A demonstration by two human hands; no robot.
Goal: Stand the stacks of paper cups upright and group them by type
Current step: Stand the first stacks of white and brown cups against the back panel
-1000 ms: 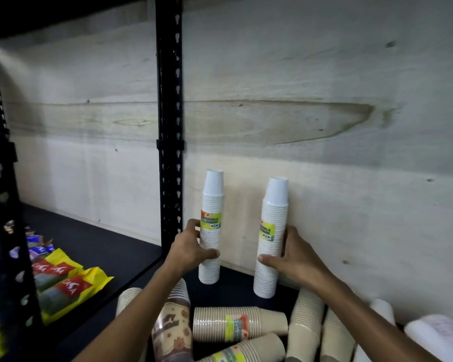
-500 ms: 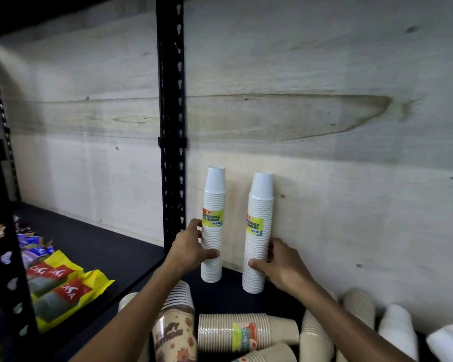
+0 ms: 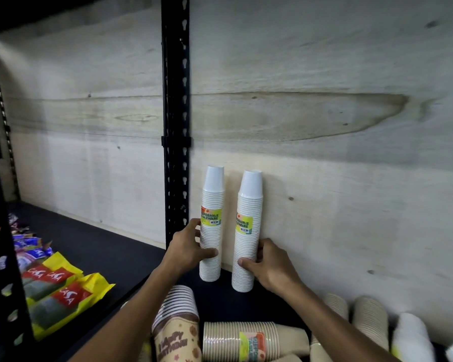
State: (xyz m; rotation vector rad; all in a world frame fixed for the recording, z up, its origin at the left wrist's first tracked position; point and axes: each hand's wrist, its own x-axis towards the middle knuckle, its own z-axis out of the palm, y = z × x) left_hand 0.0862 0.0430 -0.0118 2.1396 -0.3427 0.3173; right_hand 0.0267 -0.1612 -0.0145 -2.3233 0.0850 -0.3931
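Note:
Two white cup stacks stand upright on the black shelf against the plywood back wall. My left hand (image 3: 186, 248) grips the left white stack (image 3: 213, 205) near its lower half. My right hand (image 3: 267, 265) grips the right white stack (image 3: 249, 218), which leans slightly and stands a small gap from the left one. Both carry yellow-green labels. In front, a brown kraft stack (image 3: 254, 340) lies on its side, and a printed "Happy Birthday" stack (image 3: 175, 327) lies tilted beside my left forearm.
More kraft stacks (image 3: 369, 320) and white stacks (image 3: 411, 335) lie at the lower right. A black slotted upright (image 3: 175, 126) stands just left of the white stacks. Yellow and red snack packets (image 3: 60, 286) lie on the neighbouring shelf at left.
My right hand slid the right white stack leftwards, closer to the left stack. The left hand and its stack stayed in place.

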